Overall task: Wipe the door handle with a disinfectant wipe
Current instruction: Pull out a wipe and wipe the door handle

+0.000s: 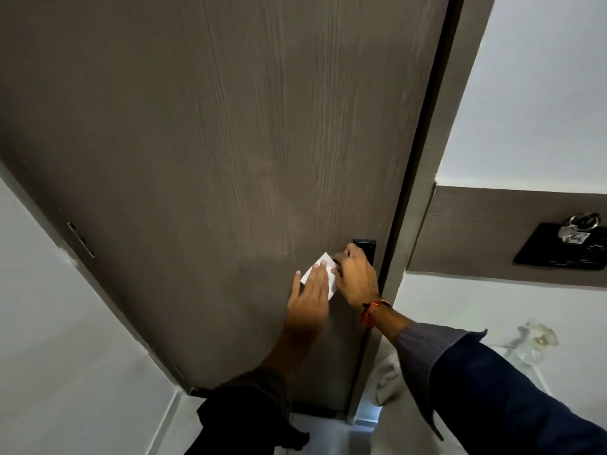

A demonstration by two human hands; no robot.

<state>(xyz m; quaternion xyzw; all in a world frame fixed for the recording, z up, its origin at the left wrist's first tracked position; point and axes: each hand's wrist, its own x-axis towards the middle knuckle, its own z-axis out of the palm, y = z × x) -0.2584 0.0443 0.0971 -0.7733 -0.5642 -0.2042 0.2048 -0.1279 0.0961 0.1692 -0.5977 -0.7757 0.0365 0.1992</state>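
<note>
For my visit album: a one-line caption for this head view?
Both hands, left and right, press a white wipe at the black handle plate on a grey-brown wood-grain door.

A matt, grey-brown wood-grain door (203, 159) fills the view, its streaked veneer finely ridged. The black lock plate (366, 245) at its edge shows a smooth, faintly glossy finish. Beside the plate, a thin white wipe (323, 262) looks papery and matt. Left of the door, a brushed metal hinge (81, 239) glints dully.
</note>
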